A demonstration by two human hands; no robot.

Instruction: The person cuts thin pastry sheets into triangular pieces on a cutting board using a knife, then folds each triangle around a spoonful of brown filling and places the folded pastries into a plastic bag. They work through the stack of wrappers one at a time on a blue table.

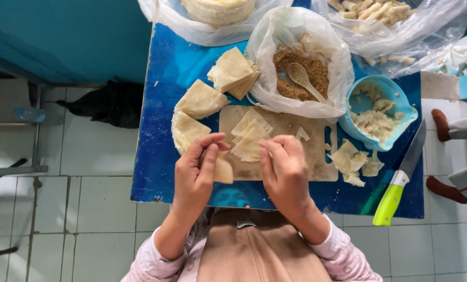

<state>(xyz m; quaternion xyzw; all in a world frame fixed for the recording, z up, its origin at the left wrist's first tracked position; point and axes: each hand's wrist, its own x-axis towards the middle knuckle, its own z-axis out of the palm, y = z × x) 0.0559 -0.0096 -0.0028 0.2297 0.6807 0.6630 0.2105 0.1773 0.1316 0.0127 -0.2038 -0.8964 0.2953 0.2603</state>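
Pale dough wrapper (pixel 223 170) pinched by left hand (pixel 196 175); right hand (pixel 285 169) curled, grip unclear, over cutting board (pixel 312 156).

Pale dough sheet (pixel 223 169) pinched at the board's edge.
Thin, cream-coloured, roughly triangular, it hangs tilted at seven o'clock of the wooden cutting board (pixel 280 143).

The person wears a top with long sleeves in a pale pink colour, and the cuffs end just before the wrists. Over the top there is a beige apron with a seam down its middle and a small tag at its upper edge. The left hand (pixel 196 175) and the right hand (pixel 285 172) are bare, without gloves, rings or a watch.
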